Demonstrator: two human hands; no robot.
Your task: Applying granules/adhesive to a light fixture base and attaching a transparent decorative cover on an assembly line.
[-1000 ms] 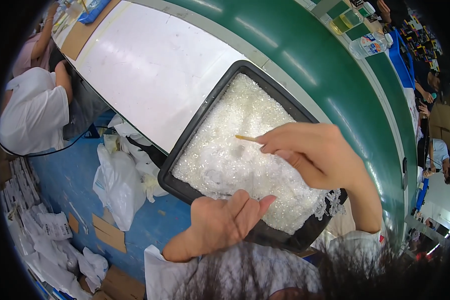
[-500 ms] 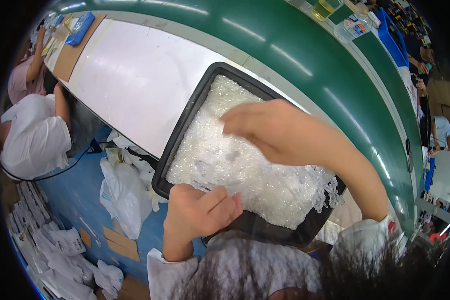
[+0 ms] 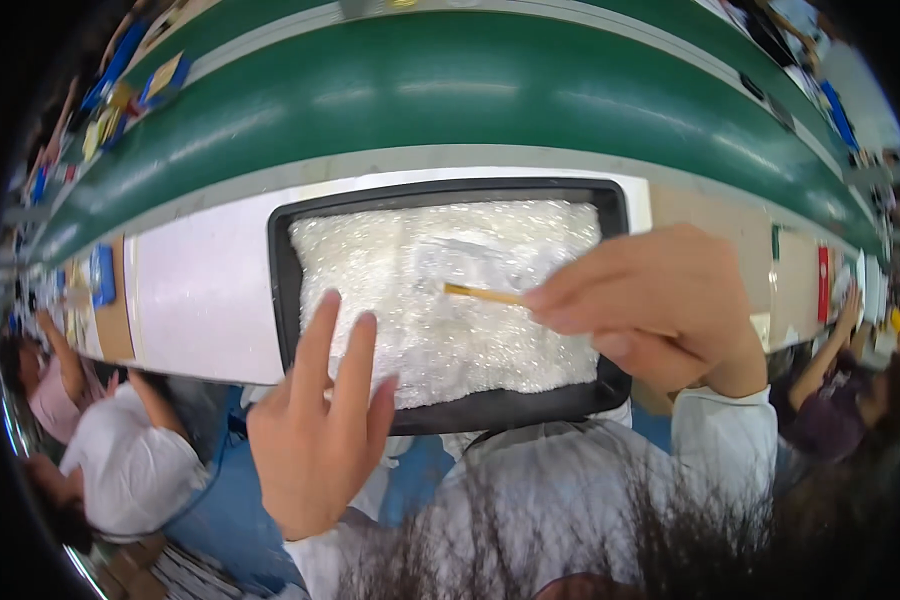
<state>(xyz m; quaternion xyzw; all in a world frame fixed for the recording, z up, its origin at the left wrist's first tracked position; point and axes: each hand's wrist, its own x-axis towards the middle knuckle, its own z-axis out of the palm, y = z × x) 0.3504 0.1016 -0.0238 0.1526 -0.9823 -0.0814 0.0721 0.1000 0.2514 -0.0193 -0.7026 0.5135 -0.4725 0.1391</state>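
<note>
The thin stick (image 3: 482, 294) is pinched by fingertips of the right hand (image 3: 660, 305) over clear pieces (image 3: 460, 350) in the black tray (image 3: 520, 407), fingers of the left hand (image 3: 310, 435) apart, tip work seemingly being done, steady aim likely needed next.

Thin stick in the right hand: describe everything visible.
The thin stick is straight, tan and wood-like, with a darker yellowish-brown left end. The right hand pinches and hides its other end. It points left over the clear glittery pieces in the black tray; whether its tip touches them is unclear.
</note>
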